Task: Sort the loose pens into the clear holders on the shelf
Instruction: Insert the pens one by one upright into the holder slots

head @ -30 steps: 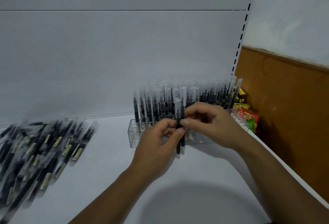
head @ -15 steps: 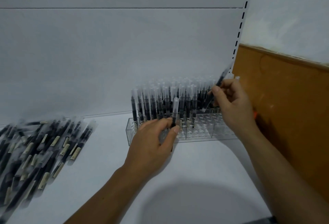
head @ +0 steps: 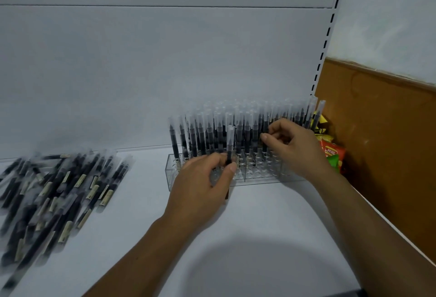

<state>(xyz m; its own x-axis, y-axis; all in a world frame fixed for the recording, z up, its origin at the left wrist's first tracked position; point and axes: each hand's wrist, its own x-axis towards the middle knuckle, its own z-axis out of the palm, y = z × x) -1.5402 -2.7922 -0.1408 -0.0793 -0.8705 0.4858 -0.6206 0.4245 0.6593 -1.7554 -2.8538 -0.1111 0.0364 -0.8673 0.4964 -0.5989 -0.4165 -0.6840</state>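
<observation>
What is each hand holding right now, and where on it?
The left hand grips a loose pen by its lower barrel, cap up. The right hand seems to pinch a racked pen mid-barrel.

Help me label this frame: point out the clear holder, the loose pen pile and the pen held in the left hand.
clear holder (head: 171, 174), head view, its left end wall.
loose pen pile (head: 59, 190), head view, middle of the heap.
held pen (head: 230, 136), head view, its frosted cap.
</observation>
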